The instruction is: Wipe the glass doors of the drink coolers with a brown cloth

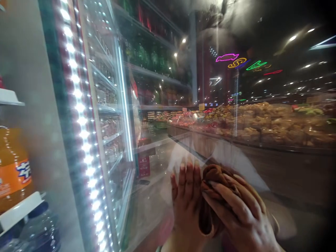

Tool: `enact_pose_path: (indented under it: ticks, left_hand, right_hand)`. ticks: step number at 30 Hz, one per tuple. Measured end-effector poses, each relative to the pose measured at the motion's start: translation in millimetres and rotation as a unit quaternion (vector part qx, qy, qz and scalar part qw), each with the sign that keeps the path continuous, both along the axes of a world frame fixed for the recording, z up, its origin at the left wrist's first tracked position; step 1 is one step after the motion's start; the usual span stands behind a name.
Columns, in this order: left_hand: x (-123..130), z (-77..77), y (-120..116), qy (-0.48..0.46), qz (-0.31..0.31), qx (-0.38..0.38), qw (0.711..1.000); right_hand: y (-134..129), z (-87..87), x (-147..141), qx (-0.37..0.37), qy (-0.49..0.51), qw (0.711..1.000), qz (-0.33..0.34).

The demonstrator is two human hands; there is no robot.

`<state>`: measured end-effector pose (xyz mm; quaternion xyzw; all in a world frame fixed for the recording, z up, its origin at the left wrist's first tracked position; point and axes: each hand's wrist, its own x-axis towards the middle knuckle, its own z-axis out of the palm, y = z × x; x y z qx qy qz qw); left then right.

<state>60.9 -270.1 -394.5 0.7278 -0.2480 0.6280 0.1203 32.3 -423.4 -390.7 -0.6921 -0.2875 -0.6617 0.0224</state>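
Observation:
My left hand (187,201) lies flat against a glass door (157,196), fingers stretched upward and slightly apart. Beside it, my right hand (237,206) presses a bunched brown cloth (215,172) to the same pane, its fingers bent over the folds. Part of the cloth hangs down between the two hands in a loop. Faint reflections of the hands and arms show in the glass. My left thumb is hidden.
A strip of bright lights (84,134) runs down the cooler's side at left. An orange drink bottle (14,171) stands on a white shelf (22,211), with dark-capped bottles (39,227) below. Heaped goods (262,120) and neon signs (237,63) appear in or through the glass.

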Motion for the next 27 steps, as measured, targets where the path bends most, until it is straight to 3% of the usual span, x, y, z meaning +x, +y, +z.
enact_pose_path:
  ticks: [3,7,11,13,15,17,20,24,27]
  left_hand:
    - [0,-1.6,-9,0.031,0.008,-0.028,0.999]
    - [6,-12.3,-11,-0.006,-0.006,-0.007,1.000]
    - [-1,-9.0,-14,0.020,-0.052,0.017,0.998]
    - [-8,0.6,-24,0.041,-0.065,0.030,0.997]
    - [-12,9.4,-38,0.055,-0.067,0.038,0.996]
    - [-13,13.0,-50,0.062,-0.059,0.026,0.996]
    - [-11,9.3,-58,0.032,-0.061,0.014,0.998]
    - [-14,3.8,-67,0.016,-0.090,0.013,0.996]
    - [-25,2.5,-87,0.054,-0.115,0.029,0.991]
  right_hand:
    - [-15,-4.6,-4,0.053,-0.009,0.998,-0.026]
    - [-11,-21.1,-10,0.089,0.019,0.996,-0.018]
    - [-13,6.5,-9,0.017,-0.013,1.000,-0.018]
    - [-27,18.6,-10,0.041,-0.018,0.998,-0.050]
    - [-42,14.4,-14,0.098,-0.017,0.992,-0.079]
    - [-51,-1.6,-21,0.129,-0.012,0.988,-0.080]
    - [-59,-15.7,-27,0.092,0.008,0.994,-0.055]
    - [-87,7.3,-28,-0.019,-0.017,0.998,-0.055]
    - [-108,6.9,-34,0.069,-0.025,0.993,-0.095]
